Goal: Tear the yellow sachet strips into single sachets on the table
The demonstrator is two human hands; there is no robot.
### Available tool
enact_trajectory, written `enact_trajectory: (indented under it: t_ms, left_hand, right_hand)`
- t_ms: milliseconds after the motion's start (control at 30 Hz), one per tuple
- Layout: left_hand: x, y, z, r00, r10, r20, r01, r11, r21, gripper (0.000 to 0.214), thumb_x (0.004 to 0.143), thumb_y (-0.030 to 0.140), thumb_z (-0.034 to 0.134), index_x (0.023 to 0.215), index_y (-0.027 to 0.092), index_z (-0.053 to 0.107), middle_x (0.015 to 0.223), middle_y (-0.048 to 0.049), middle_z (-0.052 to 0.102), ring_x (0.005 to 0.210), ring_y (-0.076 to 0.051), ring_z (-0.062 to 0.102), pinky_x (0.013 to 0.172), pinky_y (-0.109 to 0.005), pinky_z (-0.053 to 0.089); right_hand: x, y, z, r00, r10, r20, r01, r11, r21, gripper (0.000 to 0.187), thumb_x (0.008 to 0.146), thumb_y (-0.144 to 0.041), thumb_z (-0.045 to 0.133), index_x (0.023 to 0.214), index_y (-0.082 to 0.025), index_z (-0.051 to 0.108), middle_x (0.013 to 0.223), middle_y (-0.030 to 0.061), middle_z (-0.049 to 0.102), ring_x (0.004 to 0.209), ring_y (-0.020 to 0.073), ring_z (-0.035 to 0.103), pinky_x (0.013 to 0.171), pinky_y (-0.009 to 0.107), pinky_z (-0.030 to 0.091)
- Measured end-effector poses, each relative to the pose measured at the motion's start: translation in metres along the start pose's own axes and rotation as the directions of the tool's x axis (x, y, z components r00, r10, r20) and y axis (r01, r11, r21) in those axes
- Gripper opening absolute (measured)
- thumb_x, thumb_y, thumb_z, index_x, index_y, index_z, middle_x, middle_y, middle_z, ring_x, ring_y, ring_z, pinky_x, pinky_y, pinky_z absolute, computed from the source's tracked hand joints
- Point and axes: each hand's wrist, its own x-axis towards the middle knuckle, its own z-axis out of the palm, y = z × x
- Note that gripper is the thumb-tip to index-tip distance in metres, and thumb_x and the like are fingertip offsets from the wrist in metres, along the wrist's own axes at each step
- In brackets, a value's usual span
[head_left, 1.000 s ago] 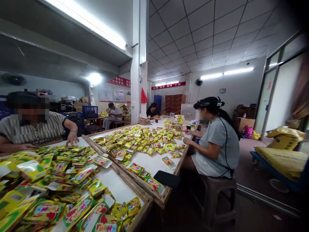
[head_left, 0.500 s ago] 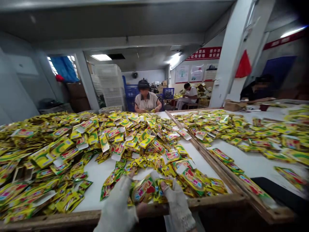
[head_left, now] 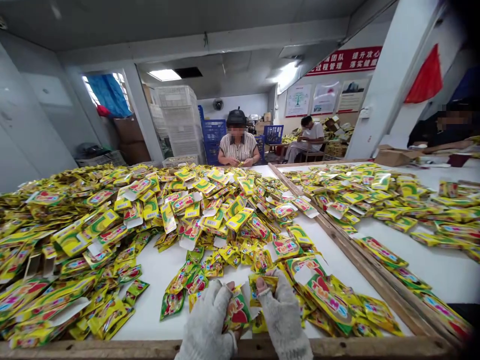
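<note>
My left hand (head_left: pixel 210 320), in a pale fingerless glove, grips a small printed carton (head_left: pixel 238 309) near the table's front edge. The carton is green, yellow and red, with a white flap at its right end. Close to that flap, my right hand (head_left: pixel 284 312), gloved the same way, has its thumb and fingers closed on a small yellow packet (head_left: pixel 258 289). Several loose packets (head_left: pixel 195 280) lie just beyond my left hand. Beside my right hand, flat printed cartons (head_left: pixel 328 297) rest on more yellow packets.
A large heap of cartons and packets (head_left: pixel 112 210) covers the table's left side. A wooden divider (head_left: pixel 330 225) splits the white tabletop (head_left: pixel 165 320), with more cartons to its right. One person (head_left: pixel 239 145) sits across the table, others farther back and at the right.
The view has swung left and steadied, so the table's contents appear farther right on its right side. My left hand still holds the carton; my right hand stays beside its flap.
</note>
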Motion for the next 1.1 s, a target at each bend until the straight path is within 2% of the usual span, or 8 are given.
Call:
enact_trajectory:
  t_ms: [233, 433, 633, 733, 867, 933, 1033, 1100]
  left_hand:
    - [0.011, 0.005, 0.002, 0.983, -0.072, 0.170, 0.056, 0.994, 0.095, 0.078, 0.056, 0.011, 0.055, 0.133, 0.024, 0.055, 0.133, -0.0105, 0.056, 0.122, -0.031, 0.051, 0.103, -0.042, 0.042]
    - [0.017, 0.001, 0.005, 0.978, -0.062, 0.197, 0.055, 0.998, 0.038, 0.081, 0.056, 0.012, 0.053, 0.136, 0.019, 0.053, 0.131, -0.0133, 0.056, 0.123, -0.030, 0.050, 0.104, -0.040, 0.042]
    - [0.020, -0.005, 0.013, 0.986, -0.007, 0.167, 0.012, 1.000, -0.025, 0.081, 0.056, 0.013, 0.054, 0.136, 0.021, 0.053, 0.130, -0.0112, 0.057, 0.122, -0.030, 0.049, 0.105, -0.041, 0.042]
    - [0.021, -0.006, 0.015, 0.985, 0.035, 0.169, -0.032, 0.999, -0.022, 0.083, 0.054, 0.009, 0.052, 0.136, 0.024, 0.053, 0.123, -0.0095, 0.060, 0.116, -0.029, 0.052, 0.102, -0.043, 0.044]
    - [0.021, -0.016, 0.011, 0.997, 0.028, 0.066, -0.029, 1.000, 0.009, 0.082, 0.056, 0.007, 0.051, 0.136, 0.025, 0.052, 0.128, -0.0094, 0.057, 0.116, -0.029, 0.051, 0.102, -0.043, 0.044]
    - [0.021, -0.018, 0.010, 0.999, 0.029, 0.036, -0.030, 0.999, 0.014, 0.080, 0.059, 0.007, 0.051, 0.136, 0.026, 0.051, 0.129, -0.0087, 0.056, 0.116, -0.028, 0.051, 0.101, -0.042, 0.044]
    - [0.022, -0.015, 0.012, 0.991, 0.089, 0.101, -0.088, 0.996, -0.020, 0.076, 0.060, 0.010, 0.054, 0.134, 0.026, 0.053, 0.122, -0.0084, 0.060, 0.110, -0.028, 0.053, 0.096, -0.042, 0.046]
    - [0.022, -0.012, 0.013, 0.980, 0.113, 0.166, -0.107, 0.993, -0.046, 0.073, 0.060, 0.012, 0.056, 0.132, 0.027, 0.055, 0.116, -0.0085, 0.062, 0.106, -0.029, 0.055, 0.093, -0.043, 0.047]
  right_hand:
    - [0.001, 0.012, 0.006, 0.936, -0.274, 0.220, 0.336, 0.881, -0.333, 0.031, 0.087, -0.042, 0.050, 0.089, -0.018, 0.069, 0.093, 0.0135, 0.074, 0.089, 0.0297, 0.069, 0.082, 0.041, 0.054]
    - [0.001, 0.010, 0.013, 0.953, -0.225, 0.203, 0.283, 0.900, -0.332, 0.032, 0.093, -0.043, 0.046, 0.100, -0.019, 0.066, 0.097, 0.0116, 0.073, 0.090, 0.0257, 0.069, 0.078, 0.034, 0.056]
    - [0.013, 0.012, -0.001, 0.873, -0.386, 0.298, 0.483, 0.768, -0.422, 0.020, 0.084, -0.025, 0.055, 0.090, -0.023, 0.073, 0.094, 0.0095, 0.072, 0.089, 0.0255, 0.067, 0.081, 0.036, 0.054]
    - [0.019, 0.001, -0.006, 0.872, -0.241, 0.425, 0.406, 0.841, -0.357, 0.022, 0.078, -0.015, 0.053, 0.078, -0.023, 0.073, 0.087, 0.0071, 0.072, 0.086, 0.0239, 0.067, 0.082, 0.034, 0.054]
    - [0.025, -0.007, -0.013, 0.847, -0.019, 0.532, 0.110, 0.984, -0.140, 0.030, 0.080, -0.028, 0.057, 0.104, -0.021, 0.073, 0.100, 0.0070, 0.075, 0.092, 0.0225, 0.068, 0.083, 0.030, 0.054]
    - [0.025, -0.007, -0.015, 0.787, 0.068, 0.613, 0.017, 0.991, -0.133, 0.032, 0.081, -0.033, 0.056, 0.104, -0.019, 0.073, 0.086, 0.0055, 0.075, 0.076, 0.0207, 0.069, 0.068, 0.027, 0.054]
    - [0.018, -0.007, -0.014, 0.588, 0.181, 0.789, -0.095, 0.983, -0.155, 0.032, 0.083, -0.043, 0.052, 0.081, -0.018, 0.071, 0.049, -0.0022, 0.056, 0.041, 0.0125, 0.051, 0.038, 0.020, 0.037]
    - [0.013, -0.010, -0.012, 0.522, 0.182, 0.833, -0.146, 0.982, -0.124, 0.039, 0.083, -0.052, 0.049, 0.070, -0.018, 0.065, 0.043, -0.0054, 0.045, 0.035, 0.0088, 0.041, 0.034, 0.018, 0.028]
